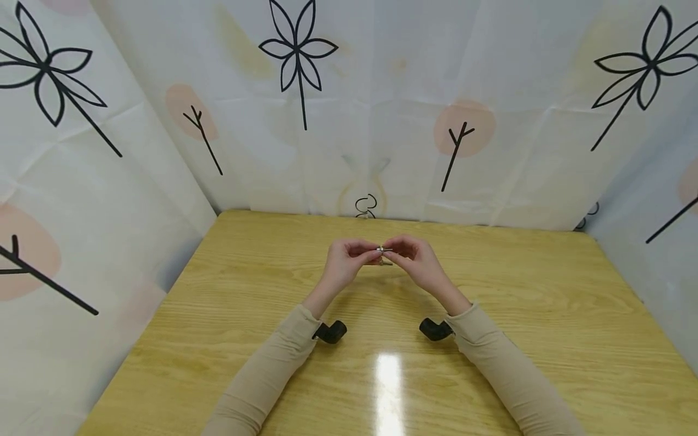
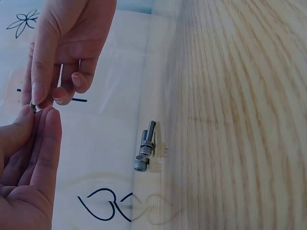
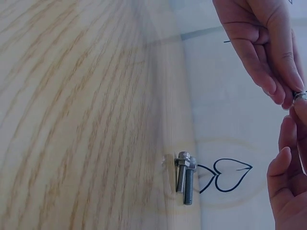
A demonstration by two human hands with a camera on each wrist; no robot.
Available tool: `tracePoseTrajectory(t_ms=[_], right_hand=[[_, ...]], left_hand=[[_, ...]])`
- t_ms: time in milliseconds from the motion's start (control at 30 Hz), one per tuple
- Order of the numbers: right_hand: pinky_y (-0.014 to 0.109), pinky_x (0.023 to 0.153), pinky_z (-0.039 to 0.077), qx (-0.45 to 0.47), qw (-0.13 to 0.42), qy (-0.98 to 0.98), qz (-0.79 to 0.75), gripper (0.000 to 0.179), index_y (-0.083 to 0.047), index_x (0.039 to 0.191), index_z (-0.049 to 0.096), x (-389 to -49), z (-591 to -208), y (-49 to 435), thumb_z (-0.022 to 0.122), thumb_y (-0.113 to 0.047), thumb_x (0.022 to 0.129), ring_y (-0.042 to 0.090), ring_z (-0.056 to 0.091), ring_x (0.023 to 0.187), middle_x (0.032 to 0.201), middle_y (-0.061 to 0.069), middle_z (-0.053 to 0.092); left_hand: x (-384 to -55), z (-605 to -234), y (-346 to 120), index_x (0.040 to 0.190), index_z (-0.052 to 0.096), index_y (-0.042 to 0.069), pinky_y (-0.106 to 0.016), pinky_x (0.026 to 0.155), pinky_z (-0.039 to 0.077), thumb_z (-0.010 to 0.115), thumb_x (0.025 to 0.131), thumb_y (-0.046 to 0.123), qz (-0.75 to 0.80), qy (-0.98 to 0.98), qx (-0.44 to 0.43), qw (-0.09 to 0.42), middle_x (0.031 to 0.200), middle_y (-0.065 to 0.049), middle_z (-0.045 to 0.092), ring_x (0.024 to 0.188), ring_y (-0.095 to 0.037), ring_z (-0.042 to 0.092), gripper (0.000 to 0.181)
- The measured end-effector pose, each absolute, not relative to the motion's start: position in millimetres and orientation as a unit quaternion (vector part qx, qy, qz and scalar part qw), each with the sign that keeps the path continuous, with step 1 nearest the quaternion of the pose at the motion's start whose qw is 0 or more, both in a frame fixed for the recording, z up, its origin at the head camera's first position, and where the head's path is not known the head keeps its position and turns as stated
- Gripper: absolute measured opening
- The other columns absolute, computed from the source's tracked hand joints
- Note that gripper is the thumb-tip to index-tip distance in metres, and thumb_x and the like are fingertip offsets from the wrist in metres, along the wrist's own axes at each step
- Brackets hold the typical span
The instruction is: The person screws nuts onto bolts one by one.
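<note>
My left hand [image 1: 342,261] and right hand [image 1: 417,261] meet over the table. Between their fingertips is a small silvery bolt [image 1: 384,249], its shank pointing right. The left thumb and fingers pinch its head end, and those of the right hand pinch it from the other side. Fingers hide most of it in both wrist views; a shiny ringed part [image 3: 300,96] shows in the right one. Below the hands lie two more metal bolts [image 2: 145,151], side by side, with a collar close to each head.
Both arms reach across a wood-grain table [image 1: 262,272]. A white curtain [image 1: 371,109] with flower and leaf drawings stands behind its back edge. Black wrist cameras [image 1: 330,332] jut inward from the beige sleeves [image 1: 272,357]. A bright reflection lies on the near tabletop.
</note>
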State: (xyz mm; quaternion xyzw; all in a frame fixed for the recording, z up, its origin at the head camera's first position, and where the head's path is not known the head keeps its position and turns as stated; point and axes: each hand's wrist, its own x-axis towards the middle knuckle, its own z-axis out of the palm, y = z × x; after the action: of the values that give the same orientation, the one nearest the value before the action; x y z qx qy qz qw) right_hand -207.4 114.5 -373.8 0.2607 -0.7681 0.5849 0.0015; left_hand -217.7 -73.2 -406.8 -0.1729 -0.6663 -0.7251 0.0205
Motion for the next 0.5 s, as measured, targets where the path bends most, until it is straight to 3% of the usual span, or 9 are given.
tracePoseTrajectory(t_ms=[333,500], right_hand=[[0.033,0.075,0.055,0.260,-0.003,-0.788,0.558,0.018,0.010,0.107,0.064,-205.3,-371.2,116.3,0.059,-0.003,0.095,0.045,0.060,0.092,0.101,0.024,0.065],[0.037,0.073,0.055,0.255,-0.006,-0.797,0.547,0.019,0.009,0.108,0.063,-205.4,-369.8,117.1,0.058,-0.004,0.096,0.041,0.061,0.089,0.100,0.022,0.065]], left_hand=[[-217.6,-407.2,-68.9,0.096,0.071,-0.009,-0.041,0.075,0.060,0.067,0.086,-0.005,-0.726,-0.666,-0.172,0.006,0.092,-0.019,0.070,0.081,-0.027,0.070,0.011],[-219.2,-408.4,-68.2,0.096,0.071,-0.009,-0.042,0.076,0.060,0.068,0.086,-0.003,-0.723,-0.669,-0.172,0.005,0.092,-0.018,0.071,0.080,-0.026,0.071,0.012]])
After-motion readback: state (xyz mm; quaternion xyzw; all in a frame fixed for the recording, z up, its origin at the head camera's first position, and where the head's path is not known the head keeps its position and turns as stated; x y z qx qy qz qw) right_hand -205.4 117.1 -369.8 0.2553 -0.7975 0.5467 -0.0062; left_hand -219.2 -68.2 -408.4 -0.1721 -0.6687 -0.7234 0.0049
